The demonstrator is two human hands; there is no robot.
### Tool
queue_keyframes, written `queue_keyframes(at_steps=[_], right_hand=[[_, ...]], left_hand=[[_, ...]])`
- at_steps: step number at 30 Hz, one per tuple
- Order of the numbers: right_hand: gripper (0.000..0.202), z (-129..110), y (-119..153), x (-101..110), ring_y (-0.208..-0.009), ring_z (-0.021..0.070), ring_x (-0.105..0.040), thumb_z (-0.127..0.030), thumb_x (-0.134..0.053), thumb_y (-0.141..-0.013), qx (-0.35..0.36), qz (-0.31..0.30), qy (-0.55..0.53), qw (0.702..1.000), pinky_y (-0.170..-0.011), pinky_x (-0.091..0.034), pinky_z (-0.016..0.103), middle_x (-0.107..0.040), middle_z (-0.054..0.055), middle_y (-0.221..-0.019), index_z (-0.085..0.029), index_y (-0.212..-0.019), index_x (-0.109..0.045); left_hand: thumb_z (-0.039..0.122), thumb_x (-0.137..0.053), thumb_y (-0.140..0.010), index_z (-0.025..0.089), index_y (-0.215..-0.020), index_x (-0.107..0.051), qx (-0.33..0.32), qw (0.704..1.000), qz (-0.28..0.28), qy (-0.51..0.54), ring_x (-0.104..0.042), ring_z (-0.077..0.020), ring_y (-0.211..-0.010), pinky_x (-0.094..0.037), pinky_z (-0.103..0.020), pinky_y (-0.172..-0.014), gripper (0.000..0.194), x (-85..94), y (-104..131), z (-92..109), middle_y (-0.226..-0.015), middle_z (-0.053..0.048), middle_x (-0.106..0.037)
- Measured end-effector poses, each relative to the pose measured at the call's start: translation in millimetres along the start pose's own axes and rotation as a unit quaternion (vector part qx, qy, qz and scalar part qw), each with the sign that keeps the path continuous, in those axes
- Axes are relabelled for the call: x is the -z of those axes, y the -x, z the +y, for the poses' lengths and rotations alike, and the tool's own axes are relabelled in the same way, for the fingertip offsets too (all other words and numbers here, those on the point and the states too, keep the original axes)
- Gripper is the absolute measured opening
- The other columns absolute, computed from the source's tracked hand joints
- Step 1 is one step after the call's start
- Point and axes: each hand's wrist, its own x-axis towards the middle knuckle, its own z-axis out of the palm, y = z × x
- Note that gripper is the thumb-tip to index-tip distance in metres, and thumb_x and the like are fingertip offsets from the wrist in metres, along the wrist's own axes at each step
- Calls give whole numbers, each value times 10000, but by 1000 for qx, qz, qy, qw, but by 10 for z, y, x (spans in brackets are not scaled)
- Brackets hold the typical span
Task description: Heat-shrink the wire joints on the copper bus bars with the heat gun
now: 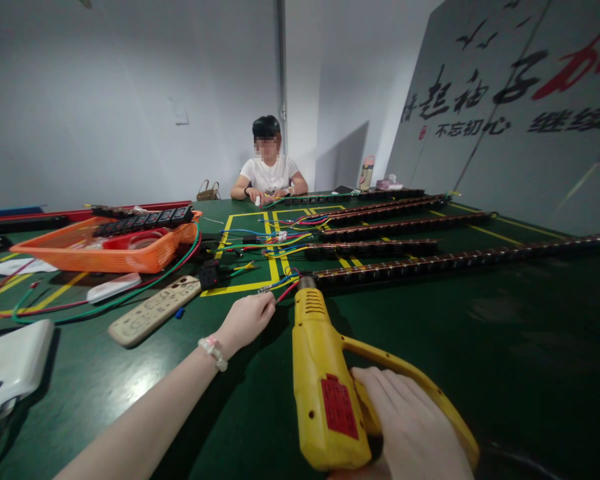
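My right hand point(415, 427) is wrapped round the handle of a yellow heat gun point(320, 373) with a red label on its side. The gun's metal nozzle point(307, 281) lies right by the near end of a long dark strip point(430, 265), where coloured wires come out. My left hand point(247, 320), wearing a beaded bracelet, is closed with its fingertips at the red and blue wires point(286, 290) just left of the nozzle. Its fingers partly hide the wire ends.
Several more dark strips point(380, 249) with wires lie farther back. To the left are an orange basket point(145, 260) of parts, a beige remote control point(155, 313), and a white device point(15, 367) with a cable. A person point(269, 173) sits across the green table, hands on wires.
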Motion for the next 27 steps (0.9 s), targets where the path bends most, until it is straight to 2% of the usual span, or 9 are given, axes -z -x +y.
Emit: queue_keyframes(at_steps=[7,10,13,17,22,24,27], right_hand=[[859,-3,-20,24,-794,314,-627,-751,-665,-357,3,-3,-10,1000,-702,-505,412,-670,114,-891,-141,-960,-619],[801,-6,-38,61,-784,306,-632,-743,-652,-415,14,-18,-19,1000,-696,-517,418,-673,109,-881,-143,-945,-626],[732,24,-39,84,-757,298,-642,-709,-648,-479,58,-36,-22,997,-668,-530,414,-683,109,-873,-137,-936,-638],[669,106,-21,79,-759,310,-651,-586,-684,-510,107,-46,-2,993,-650,-544,420,-690,111,-904,-118,-987,-642],[420,115,-31,167,-752,268,-659,-291,-643,-553,119,-68,-9,991,-685,-549,359,-698,74,-890,-160,-953,-648],[388,90,-36,221,-755,258,-656,-262,-614,-566,114,-63,-28,991,-707,-544,348,-698,67,-880,-172,-943,-642],[389,63,-34,270,-761,263,-654,-316,-605,-593,111,-57,-53,991,-700,-546,353,-696,75,-888,-168,-952,-634]], left_hand=[[276,-299,-897,213,-754,-486,-15,1000,13,7,-566,-150,-703,-297,-253,-588,244,-21,-5,-25,-771,-5,-619],[274,-300,-896,214,-758,-487,-14,1000,12,6,-566,-150,-702,-292,-254,-585,241,-22,-3,-22,-767,-4,-618],[273,-298,-896,214,-758,-491,-10,1000,13,0,-567,-152,-703,-286,-256,-581,244,-14,-1,-9,-765,-7,-617],[277,-295,-897,211,-752,-497,-3,1000,8,-5,-569,-155,-709,-281,-258,-580,256,-4,-5,4,-765,-12,-617],[275,-295,-897,211,-748,-486,-6,1000,9,-1,-562,-152,-693,-277,-255,-567,251,-12,-11,-8,-754,-9,-611],[272,-297,-897,210,-745,-479,-10,1000,10,2,-558,-149,-685,-282,-252,-566,244,-15,-11,-15,-756,-7,-610],[269,-298,-897,209,-739,-471,-12,1000,8,2,-556,-147,-681,-290,-249,-569,243,-14,-8,-20,-758,-8,-609]])
